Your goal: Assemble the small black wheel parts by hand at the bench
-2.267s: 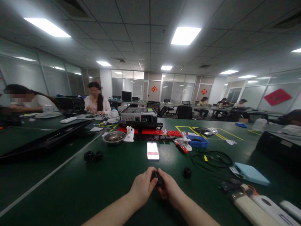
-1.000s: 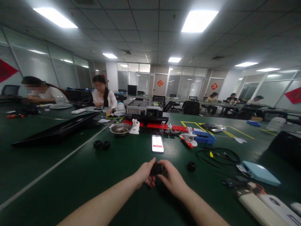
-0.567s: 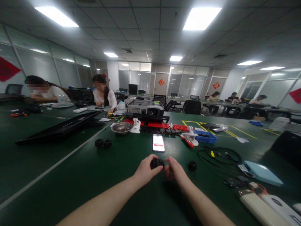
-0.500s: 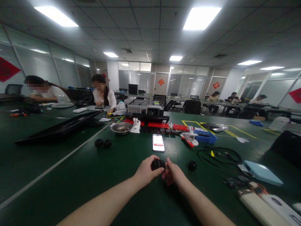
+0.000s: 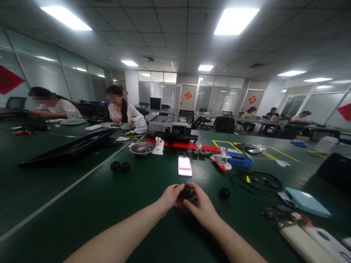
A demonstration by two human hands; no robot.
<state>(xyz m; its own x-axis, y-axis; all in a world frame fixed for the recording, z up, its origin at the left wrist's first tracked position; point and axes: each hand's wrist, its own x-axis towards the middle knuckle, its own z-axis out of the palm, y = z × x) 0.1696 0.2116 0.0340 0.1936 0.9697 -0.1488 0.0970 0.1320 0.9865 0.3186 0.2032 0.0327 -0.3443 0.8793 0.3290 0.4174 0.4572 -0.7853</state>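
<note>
A small round black part (image 5: 184, 191) sits between both my hands just above the green table (image 5: 109, 204). My left hand (image 5: 169, 199) pinches it from the left, fingers curled. My right hand (image 5: 201, 208) closes on it from the right with thumb and fingers wrapped over the top. Another black round part (image 5: 224, 192) lies on the table to the right. Two more black round parts (image 5: 120, 166) lie together to the far left. A phone (image 5: 184, 166) with a lit screen lies just beyond my hands.
A metal bowl (image 5: 142, 148), red blocks (image 5: 210, 148), a blue tray (image 5: 237, 159), a black cable (image 5: 256, 180), a light blue box (image 5: 304, 201) and white devices (image 5: 309, 237) lie around. A dark flat panel (image 5: 65, 151) lies left. Two people sit at the far left.
My right hand had let go for a moment and has closed on the black part again. Both hands now hold it slightly lower and nearer the table.
</note>
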